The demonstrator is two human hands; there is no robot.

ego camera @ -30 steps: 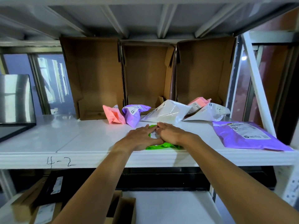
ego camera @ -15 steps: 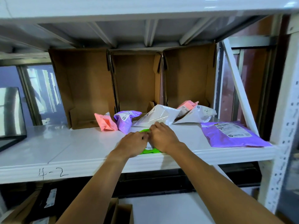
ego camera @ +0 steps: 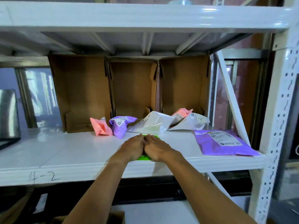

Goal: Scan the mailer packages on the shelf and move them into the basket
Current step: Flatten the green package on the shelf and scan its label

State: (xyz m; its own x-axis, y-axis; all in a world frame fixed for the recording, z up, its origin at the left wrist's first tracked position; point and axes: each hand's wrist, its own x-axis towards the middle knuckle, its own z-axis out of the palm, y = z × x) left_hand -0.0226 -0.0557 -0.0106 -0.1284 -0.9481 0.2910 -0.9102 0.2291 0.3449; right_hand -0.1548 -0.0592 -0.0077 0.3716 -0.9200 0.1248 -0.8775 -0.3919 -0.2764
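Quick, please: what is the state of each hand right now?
Left hand: open, fingers lying flat on the bright green plastic mailer.
Right hand: open, also pressing flat on that mailer.

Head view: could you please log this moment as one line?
item: green mailer on shelf | left hand: rests on it | right hand: rests on it | basket: not in view

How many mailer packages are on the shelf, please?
7: small pink mailer and small purple mailer at left; white mailer mid-shelf; second pink mailer behind second white mailer; large purple mailer flat at right; green mailer under the left hand and right hand. Others may be hidden.
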